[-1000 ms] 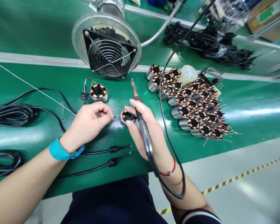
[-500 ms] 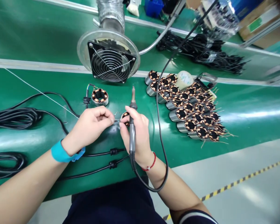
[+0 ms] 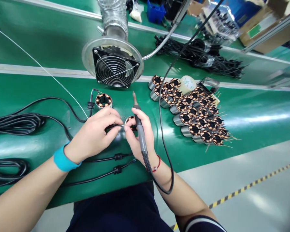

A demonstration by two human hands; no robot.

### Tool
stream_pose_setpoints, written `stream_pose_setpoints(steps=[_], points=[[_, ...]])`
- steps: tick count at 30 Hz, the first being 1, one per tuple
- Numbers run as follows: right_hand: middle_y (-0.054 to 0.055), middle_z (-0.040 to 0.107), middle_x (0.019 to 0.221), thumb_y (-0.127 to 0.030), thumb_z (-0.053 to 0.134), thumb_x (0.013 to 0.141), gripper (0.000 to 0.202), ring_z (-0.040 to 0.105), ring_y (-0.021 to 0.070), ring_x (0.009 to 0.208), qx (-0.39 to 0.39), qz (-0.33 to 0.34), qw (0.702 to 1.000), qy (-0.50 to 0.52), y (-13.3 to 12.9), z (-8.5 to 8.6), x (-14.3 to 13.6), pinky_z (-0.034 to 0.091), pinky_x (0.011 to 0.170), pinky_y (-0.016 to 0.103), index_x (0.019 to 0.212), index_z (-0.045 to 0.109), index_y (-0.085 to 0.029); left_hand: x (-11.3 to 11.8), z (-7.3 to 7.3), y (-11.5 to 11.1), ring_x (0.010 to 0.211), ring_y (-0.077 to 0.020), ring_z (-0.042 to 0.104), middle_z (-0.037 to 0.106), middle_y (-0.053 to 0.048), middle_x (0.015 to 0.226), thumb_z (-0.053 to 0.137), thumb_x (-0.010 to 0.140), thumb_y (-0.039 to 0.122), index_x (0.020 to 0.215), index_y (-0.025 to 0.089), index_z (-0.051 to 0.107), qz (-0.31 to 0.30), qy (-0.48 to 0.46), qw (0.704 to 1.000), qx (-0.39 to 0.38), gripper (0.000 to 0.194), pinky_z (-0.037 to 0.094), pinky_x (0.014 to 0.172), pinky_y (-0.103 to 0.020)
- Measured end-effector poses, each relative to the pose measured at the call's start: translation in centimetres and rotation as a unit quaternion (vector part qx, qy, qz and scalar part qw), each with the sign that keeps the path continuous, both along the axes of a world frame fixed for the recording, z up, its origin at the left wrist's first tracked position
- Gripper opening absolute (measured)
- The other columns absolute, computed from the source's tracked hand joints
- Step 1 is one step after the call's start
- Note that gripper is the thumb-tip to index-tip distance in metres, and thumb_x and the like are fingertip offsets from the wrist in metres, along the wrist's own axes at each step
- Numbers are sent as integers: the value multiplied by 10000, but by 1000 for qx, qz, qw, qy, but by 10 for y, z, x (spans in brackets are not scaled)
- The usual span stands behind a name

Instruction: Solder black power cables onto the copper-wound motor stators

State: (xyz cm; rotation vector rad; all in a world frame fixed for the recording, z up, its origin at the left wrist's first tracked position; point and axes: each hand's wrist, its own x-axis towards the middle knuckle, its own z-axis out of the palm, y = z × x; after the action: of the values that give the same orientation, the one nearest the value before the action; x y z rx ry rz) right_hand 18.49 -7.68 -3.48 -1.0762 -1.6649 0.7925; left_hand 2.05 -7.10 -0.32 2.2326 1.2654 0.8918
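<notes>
From here I see the left hand point(image 3: 99, 132) with its fingers pinched on a thin dark wire point(image 3: 114, 125); the right hand point(image 3: 141, 135) grips a soldering iron point(image 3: 139, 129), its thumb and fingertips meeting the wire's end; a copper-wound stator point(image 3: 131, 123) sits on the green bench point(image 3: 145, 167), partly hidden behind the right fingers.
</notes>
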Motion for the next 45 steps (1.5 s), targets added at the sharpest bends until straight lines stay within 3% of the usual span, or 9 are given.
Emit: stream_pose_setpoints(steps=[6,13,18,24,29,32,37,41,45], points=[[-19,645,861,-133,526,861,469,615,161,921,13,16,999,-42,2,-1,9,454,964,401,1304,424,-249,0,-3,0,850,-143,558,583,-61,863,490,867,86,830,108,612,2,21,999,34,130,464,797,-275],[20,672,1142,-94,441,862,512,553,202,1134,42,72,985,-153,4,6,31,397,1004,416,1348,389,-248,1,0,2,792,-130,547,590,-33,847,514,827,106,760,142,630,46,12,998,-46,139,447,729,-269],[-4,674,977,-159,534,869,494,576,194,991,63,90,980,-163,7,7,32,396,961,397,1334,400,-259,3,-3,3,734,-114,531,589,-16,834,527,801,119,737,154,628,76,-10,993,-91,125,435,660,-253],[-23,679,890,-173,547,893,437,564,181,886,51,33,983,-175,12,-1,25,412,891,363,1308,432,-244,4,-4,2,706,-108,536,594,-11,852,559,778,164,734,166,642,97,-41,982,-159,94,437,615,-235],[-1,690,953,-187,542,901,431,602,182,947,78,-7,986,-145,4,2,33,445,913,371,1318,456,-254,7,-5,0,729,-111,552,605,-17,868,590,772,197,719,166,650,115,-65,974,-184,86,435,589,-220],[2,695,902,-170,495,923,430,633,170,860,87,-26,989,-113,-9,1,42,499,833,359,1338,464,-276,9,-5,-1,715,-111,554,607,-22,850,602,762,185,707,162,651,112,-88,970,-198,77,437,574,-219],[22,663,821,-174,598,855,363,614,165,713,132,-78,988,-24,-37,-10,54,528,661,332,1211,587,-247,12,-6,-2,676,-105,547,611,-25,826,612,755,184,687,159,641,115,-94,965,-215,78,439,552,-219],[-4,588,681,-185,614,819,308,544,137,545,148,-37,988,23,-46,-16,56,469,496,282,1124,598,-216,12,-7,-1,678,-101,547,612,-15,811,606,749,182,687,163,635,127,-92,961,-227,71,448,563,-211],[-22,556,631,-220,579,833,244,515,123,470,157,-1,987,25,-46,-17,54,450,446,270,1076,584,-207,12,-7,-1,654,-93,536,619,-6,826,602,744,173,687,167,631,138,-87,959,-231,64,434,541,-207]])
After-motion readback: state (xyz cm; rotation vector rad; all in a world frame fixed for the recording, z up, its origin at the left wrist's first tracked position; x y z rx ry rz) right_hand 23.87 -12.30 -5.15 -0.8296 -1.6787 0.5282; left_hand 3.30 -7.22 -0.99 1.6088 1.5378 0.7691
